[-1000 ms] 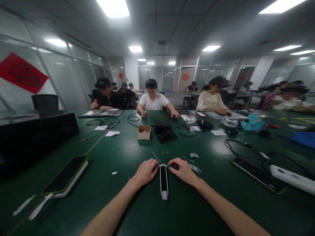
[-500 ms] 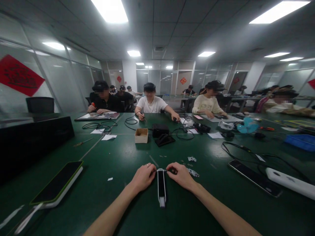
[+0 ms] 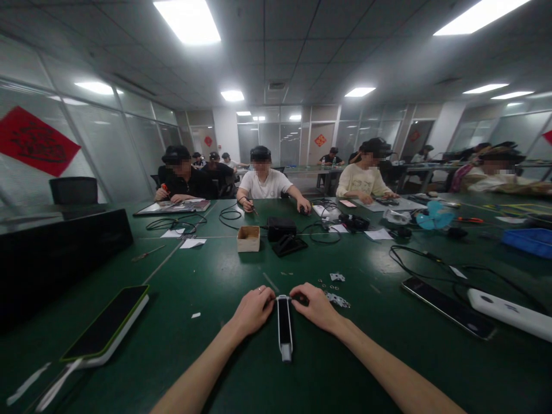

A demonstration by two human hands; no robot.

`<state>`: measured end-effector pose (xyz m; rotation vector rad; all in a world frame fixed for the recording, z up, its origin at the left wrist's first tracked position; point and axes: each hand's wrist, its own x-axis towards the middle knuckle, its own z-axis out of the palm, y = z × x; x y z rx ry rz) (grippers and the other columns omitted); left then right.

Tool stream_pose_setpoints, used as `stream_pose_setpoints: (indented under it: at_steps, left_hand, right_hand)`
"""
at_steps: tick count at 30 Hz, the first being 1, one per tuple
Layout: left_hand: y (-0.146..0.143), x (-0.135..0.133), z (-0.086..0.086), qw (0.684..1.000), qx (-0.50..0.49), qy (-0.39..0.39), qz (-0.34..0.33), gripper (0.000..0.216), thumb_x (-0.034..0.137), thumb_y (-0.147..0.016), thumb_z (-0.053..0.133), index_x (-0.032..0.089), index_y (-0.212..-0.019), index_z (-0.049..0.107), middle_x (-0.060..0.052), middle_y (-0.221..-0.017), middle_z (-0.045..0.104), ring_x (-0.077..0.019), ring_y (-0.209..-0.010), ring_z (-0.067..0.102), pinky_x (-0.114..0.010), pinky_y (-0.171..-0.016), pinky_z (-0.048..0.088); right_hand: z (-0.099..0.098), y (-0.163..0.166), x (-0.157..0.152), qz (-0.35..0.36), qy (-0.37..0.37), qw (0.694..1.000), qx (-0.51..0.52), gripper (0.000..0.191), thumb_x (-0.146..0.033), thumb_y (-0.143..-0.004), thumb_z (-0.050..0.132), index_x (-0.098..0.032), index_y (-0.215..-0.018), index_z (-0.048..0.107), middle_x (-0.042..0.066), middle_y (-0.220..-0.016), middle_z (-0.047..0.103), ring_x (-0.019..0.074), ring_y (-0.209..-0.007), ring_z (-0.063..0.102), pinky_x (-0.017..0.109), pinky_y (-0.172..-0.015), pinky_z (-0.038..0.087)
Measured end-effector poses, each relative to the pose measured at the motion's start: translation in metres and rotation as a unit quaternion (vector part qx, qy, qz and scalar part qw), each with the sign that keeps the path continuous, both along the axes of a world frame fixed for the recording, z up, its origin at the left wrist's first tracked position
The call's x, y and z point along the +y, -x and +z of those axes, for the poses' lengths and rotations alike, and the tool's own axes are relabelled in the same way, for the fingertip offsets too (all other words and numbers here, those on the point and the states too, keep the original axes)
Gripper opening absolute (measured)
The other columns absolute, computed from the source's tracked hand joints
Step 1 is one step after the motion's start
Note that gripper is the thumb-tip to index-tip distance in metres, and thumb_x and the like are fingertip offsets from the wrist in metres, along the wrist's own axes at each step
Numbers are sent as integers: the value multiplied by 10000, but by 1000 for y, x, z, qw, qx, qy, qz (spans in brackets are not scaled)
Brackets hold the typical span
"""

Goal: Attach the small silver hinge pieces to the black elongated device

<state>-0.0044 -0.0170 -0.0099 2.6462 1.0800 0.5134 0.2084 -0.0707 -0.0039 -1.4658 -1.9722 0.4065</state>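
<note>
A narrow white-framed device (image 3: 284, 328) with a black inner strip and a pale block at its near end lies on the green table. On its far left corner, my left hand (image 3: 255, 307) is closed, fingertips pressed together. My right hand (image 3: 315, 305) mirrors it at the far right corner, thumb and finger pinched. Whatever small part sits in either pinch is hidden by the fingertips. Just right of my right hand are a silvery metal plate (image 3: 337, 299), a second plate (image 3: 337, 277) and several small rings (image 3: 334, 287).
A small open box (image 3: 248, 238) and a black case (image 3: 281, 228) stand ahead. At left lies a green-edged phone (image 3: 107, 323) on a white block; at right, a dark phone (image 3: 448, 307), a white power strip (image 3: 513, 313) and cables. Several people sit across the table.
The view has shifted slightly. Both hands stay at the far corners of the device, with almost no movement of the fingers.
</note>
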Motion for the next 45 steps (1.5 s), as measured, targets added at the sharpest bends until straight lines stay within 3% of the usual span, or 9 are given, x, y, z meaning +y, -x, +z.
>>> stream_pose_setpoints:
  at_steps: [8, 13, 16, 21, 25, 28, 31, 39, 45]
  left_hand:
    - [-1, -2, 4, 1000, -1, 2, -2, 128, 182, -884, 422, 205, -926, 540, -29, -917, 580, -168, -823, 556, -266, -716, 429]
    - [-1, 0, 0, 1000, -2, -2, -6, 131, 192, -891, 412, 204, -922, 539, -31, -917, 583, -168, -815, 559, -269, -720, 425]
    - [0, 2, -2, 1000, -5, 2, -13, 129, 201, -900, 410, 204, -924, 537, -30, -915, 579, -166, -803, 557, -266, -705, 422]
    - [0, 5, -4, 1000, -15, 12, -13, 128, 209, -902, 419, 203, -945, 540, -26, -925, 576, -161, -812, 551, -271, -736, 423]
    - [0, 5, -4, 1000, -9, 23, -7, 130, 207, -900, 422, 204, -942, 545, -28, -938, 578, -163, -819, 551, -273, -736, 423]
    - [0, 5, -3, 1000, -9, 14, -10, 129, 210, -904, 417, 203, -942, 540, -29, -923, 579, -164, -810, 550, -274, -726, 420]
    - [0, 5, -2, 1000, -4, 13, -11, 127, 204, -902, 419, 205, -947, 537, -27, -922, 580, -162, -812, 553, -270, -714, 416]
    - [0, 6, -2, 1000, -8, 16, -18, 127, 199, -901, 417, 204, -947, 536, -29, -928, 579, -161, -820, 557, -268, -721, 420]
    - [-1, 3, 0, 1000, 0, 9, -10, 141, 204, -896, 410, 203, -944, 542, -38, -927, 585, -173, -824, 555, -279, -735, 425]
  right_hand:
    - [-4, -1, 0, 15, 7, 1000, -5, 195, -208, -810, 564, -199, -992, 633, 37, -942, 635, 166, -831, 573, 306, -757, 488]
    - [13, -16, 1, 18, -52, 997, -51, 213, -218, -821, 545, -184, -1016, 627, 67, -1001, 648, 195, -927, 570, 348, -843, 467]
    - [29, -43, 3, -28, -80, 992, -92, 200, -247, -854, 490, -178, -972, 636, 70, -958, 654, 190, -896, 576, 352, -834, 455]
    - [49, -91, 0, -104, 52, 982, -148, 229, -366, -835, 515, -183, -837, 653, 50, -821, 657, 167, -741, 586, 282, -662, 438]
    - [45, -105, -4, -72, 202, 970, -113, 281, -453, -765, 590, -183, -797, 660, 33, -774, 671, 154, -670, 597, 242, -564, 414]
    - [41, -101, -6, -44, 256, 962, -88, 190, -355, -694, 664, -184, -776, 671, 21, -759, 681, 152, -674, 610, 227, -560, 420]
    - [44, -96, -7, -45, 257, 961, -87, 93, -247, -696, 637, -174, -743, 670, 20, -743, 679, 146, -673, 613, 218, -572, 429]
    - [51, -115, -5, -79, 148, 980, -104, 187, -332, -778, 546, -172, -764, 642, 31, -765, 662, 142, -682, 596, 223, -605, 417]
    - [39, -141, 0, -178, 201, 947, -177, 48, -212, -695, 612, -175, -680, 638, 41, -727, 666, 148, -667, 598, 226, -593, 385]
